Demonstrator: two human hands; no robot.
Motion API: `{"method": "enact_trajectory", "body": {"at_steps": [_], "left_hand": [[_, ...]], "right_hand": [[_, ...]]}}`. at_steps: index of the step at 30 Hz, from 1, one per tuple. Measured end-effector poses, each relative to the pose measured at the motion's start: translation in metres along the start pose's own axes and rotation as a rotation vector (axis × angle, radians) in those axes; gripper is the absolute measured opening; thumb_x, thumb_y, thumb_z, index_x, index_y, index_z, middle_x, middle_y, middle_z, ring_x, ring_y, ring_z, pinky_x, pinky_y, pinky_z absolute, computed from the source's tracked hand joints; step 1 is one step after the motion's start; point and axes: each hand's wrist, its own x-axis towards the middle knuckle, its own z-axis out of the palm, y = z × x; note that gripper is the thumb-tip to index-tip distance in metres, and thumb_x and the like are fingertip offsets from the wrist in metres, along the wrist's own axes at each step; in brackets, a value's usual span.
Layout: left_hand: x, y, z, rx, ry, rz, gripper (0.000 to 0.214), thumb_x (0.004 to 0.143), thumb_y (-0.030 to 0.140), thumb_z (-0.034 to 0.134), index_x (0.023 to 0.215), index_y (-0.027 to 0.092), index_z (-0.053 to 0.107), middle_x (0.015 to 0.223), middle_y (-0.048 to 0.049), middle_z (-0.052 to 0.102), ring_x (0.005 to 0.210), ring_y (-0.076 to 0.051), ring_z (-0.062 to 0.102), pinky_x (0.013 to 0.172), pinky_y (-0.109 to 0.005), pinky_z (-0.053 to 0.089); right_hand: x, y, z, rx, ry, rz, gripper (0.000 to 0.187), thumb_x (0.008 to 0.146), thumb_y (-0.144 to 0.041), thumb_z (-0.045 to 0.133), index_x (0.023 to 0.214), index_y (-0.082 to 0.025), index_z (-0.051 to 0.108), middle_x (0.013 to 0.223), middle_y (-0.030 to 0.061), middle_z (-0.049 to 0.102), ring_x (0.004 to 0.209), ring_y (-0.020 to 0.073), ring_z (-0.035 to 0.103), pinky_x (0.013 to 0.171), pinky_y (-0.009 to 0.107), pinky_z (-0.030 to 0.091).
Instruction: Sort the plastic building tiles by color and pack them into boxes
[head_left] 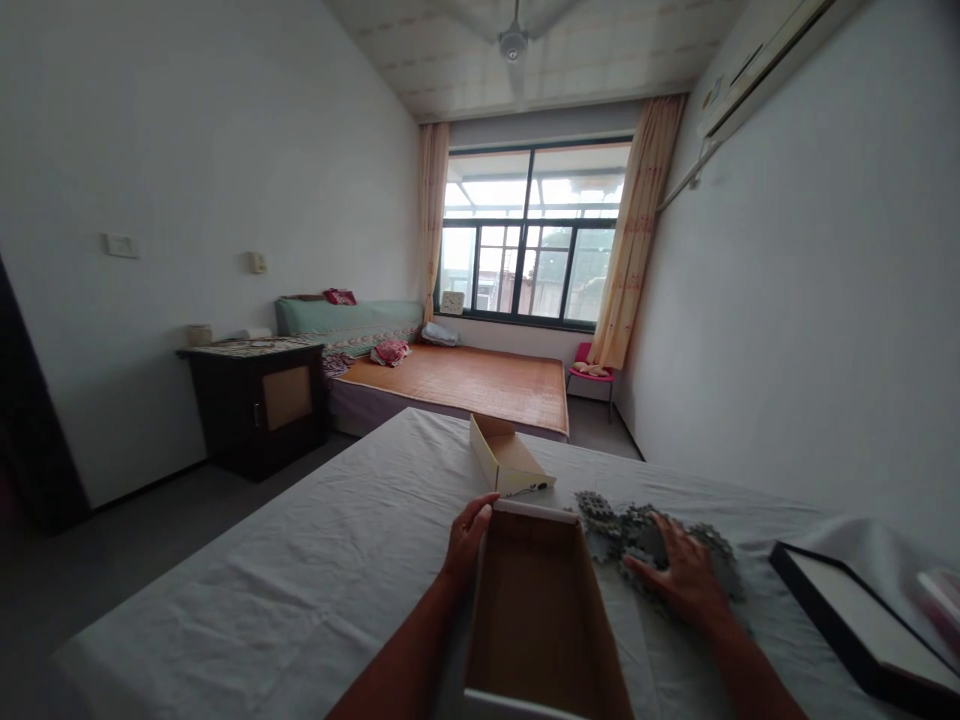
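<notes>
My left hand is closed on the far left corner of an open cardboard box, which is brown inside and looks bare there. The box lies lengthwise in front of me on the white cloth. To its right, my right hand rests with fingers spread on a heap of grey jigsaw puzzle pieces. Part of the heap is hidden under the palm; whether any piece is between the fingers does not show. Just beyond the box stands a pale yellow box lid, its open side up.
A black-framed panel lies at the right, beside a blurred clear container. The table's white cloth is wrinkled. Past its far edge are a bed, a dark cabinet and a pink chair.
</notes>
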Motion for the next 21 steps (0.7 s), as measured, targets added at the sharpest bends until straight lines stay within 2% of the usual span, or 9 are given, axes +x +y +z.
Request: {"method": "enact_trajectory", "body": {"at_steps": [6,10,16,21], "left_hand": [[0.005,-0.012,0.001,0.033,0.018,0.066,0.041,0.079,0.044,0.053,0.103,0.015,0.067,0.104,-0.0084,0.067,0.098,-0.023,0.058,0.085,-0.032,0.046],[0.005,-0.012,0.0,0.054,0.009,0.066,0.039,0.08,0.043,0.052,0.104,0.016,0.067,0.105,-0.0078,0.067,0.099,-0.023,0.058,0.086,-0.032,0.046],[0.005,-0.012,-0.001,0.059,0.0,0.08,0.04,0.081,0.042,0.051,0.105,0.015,0.066,0.107,-0.0085,0.066,0.101,-0.023,0.058,0.087,-0.033,0.045],[0.005,-0.011,0.0,0.067,-0.001,0.087,0.039,0.082,0.042,0.05,0.105,0.016,0.066,0.107,-0.0078,0.066,0.1,-0.022,0.058,0.087,-0.032,0.045]], "right_hand": [[0.003,-0.005,-0.002,0.134,0.004,-0.145,0.068,0.074,-0.051,0.05,0.133,-0.02,0.036,0.129,0.0107,0.05,0.121,0.0282,0.043,0.1,0.042,0.03],[0.005,-0.007,-0.007,0.194,0.062,-0.122,0.065,0.075,-0.048,0.05,0.131,-0.02,0.036,0.125,0.0108,0.053,0.116,0.026,0.048,0.098,0.04,0.032],[0.005,-0.001,-0.009,0.234,0.129,-0.08,0.049,0.072,-0.048,0.051,0.113,-0.021,0.052,0.114,0.0099,0.057,0.109,0.0269,0.051,0.092,0.042,0.036],[0.007,-0.002,-0.013,0.301,0.178,-0.071,0.044,0.07,-0.047,0.054,0.106,-0.022,0.055,0.111,0.0086,0.058,0.105,0.0262,0.051,0.091,0.043,0.036]]}}
